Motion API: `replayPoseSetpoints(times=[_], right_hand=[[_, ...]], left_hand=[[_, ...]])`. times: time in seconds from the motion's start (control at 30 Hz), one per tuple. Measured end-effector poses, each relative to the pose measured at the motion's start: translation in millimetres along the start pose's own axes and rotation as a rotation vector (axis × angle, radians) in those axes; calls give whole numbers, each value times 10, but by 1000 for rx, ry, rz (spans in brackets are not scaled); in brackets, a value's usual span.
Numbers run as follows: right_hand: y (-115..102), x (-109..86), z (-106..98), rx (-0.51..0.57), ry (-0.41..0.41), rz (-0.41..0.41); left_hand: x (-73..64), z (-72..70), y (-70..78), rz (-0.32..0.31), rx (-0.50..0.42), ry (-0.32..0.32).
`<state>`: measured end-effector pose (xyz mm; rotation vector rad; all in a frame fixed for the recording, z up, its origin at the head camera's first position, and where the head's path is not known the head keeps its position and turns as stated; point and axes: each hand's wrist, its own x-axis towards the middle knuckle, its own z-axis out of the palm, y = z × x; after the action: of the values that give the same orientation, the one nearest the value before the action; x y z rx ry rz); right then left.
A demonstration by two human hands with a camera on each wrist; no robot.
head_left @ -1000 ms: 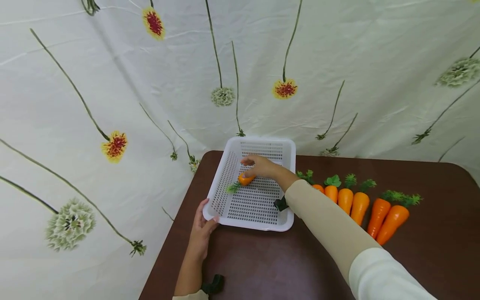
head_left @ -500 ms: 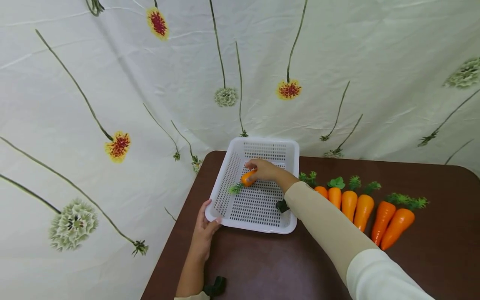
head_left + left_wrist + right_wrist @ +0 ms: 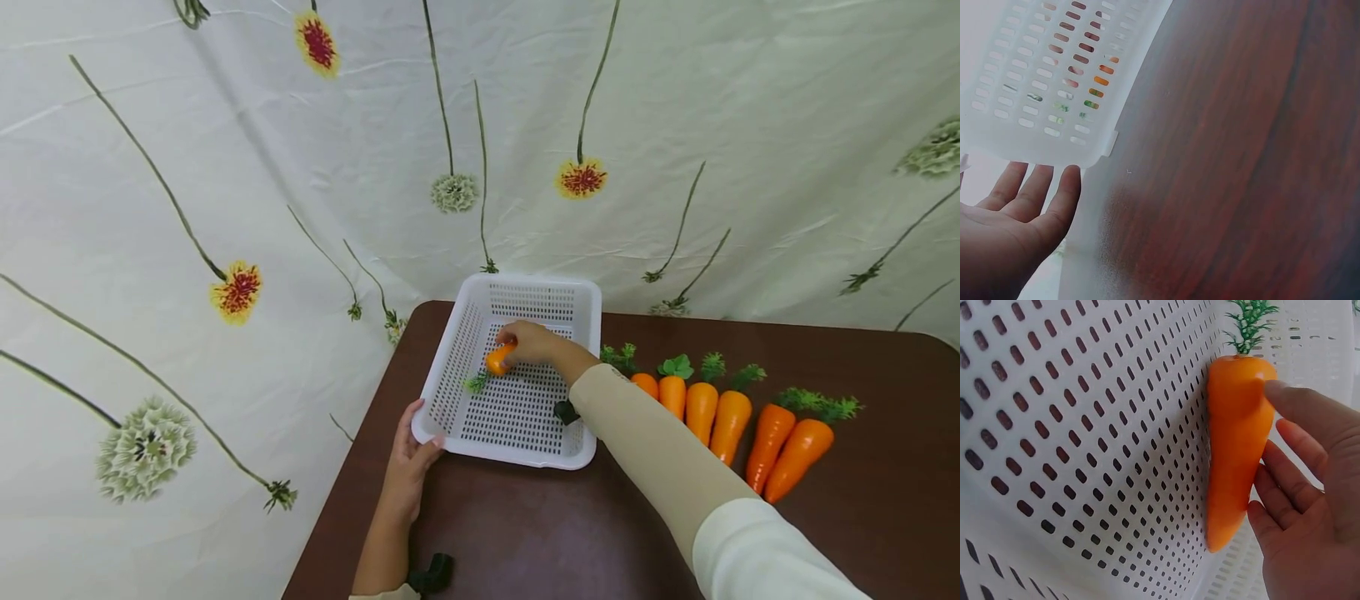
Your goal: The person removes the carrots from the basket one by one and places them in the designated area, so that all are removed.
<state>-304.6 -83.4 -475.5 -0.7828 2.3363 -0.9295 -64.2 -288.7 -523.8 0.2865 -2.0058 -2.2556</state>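
A white perforated plastic basket stands on the table. Its near left corner is held by my left hand, thumb at the front rim and fingers along the side. In the left wrist view, fingertips of the left hand meet the basket's edge. Inside the basket lies an orange carrot with a green leafy top. My right hand reaches in and holds this carrot. The right wrist view shows the thumb of the right hand on the carrot's thick end and several fingers against its side.
Several more carrots with green tops lie in a row on the dark brown table, right of the basket; the right sleeve partly covers them. Behind the table hangs a white flower-print cloth.
The right hand's fingers have come down around the carrot, and the carrot has shifted slightly right and nearer within the basket. The left hand stays at the corner. The head view has moved a little.
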Motion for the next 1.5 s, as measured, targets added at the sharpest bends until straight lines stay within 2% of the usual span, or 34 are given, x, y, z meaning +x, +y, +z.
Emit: replayPoseSetpoints(times=[0.27, 0.5, 0.9, 1.3, 1.5], right_hand=[[29, 21, 19, -37, -46, 18], [42, 18, 34, -138, -67, 13], [47, -44, 49, -117, -147, 70], [48, -47, 57, -132, -139, 74], [44, -34, 54, -107, -131, 72]], left_hand=[[13, -6, 0, -6, -9, -8], [10, -3, 10, -14, -1, -1], [4, -8, 7, -10, -3, -11], [-5, -15, 22, -3, -16, -15], [-3, -3, 25, -8, -1, -7]])
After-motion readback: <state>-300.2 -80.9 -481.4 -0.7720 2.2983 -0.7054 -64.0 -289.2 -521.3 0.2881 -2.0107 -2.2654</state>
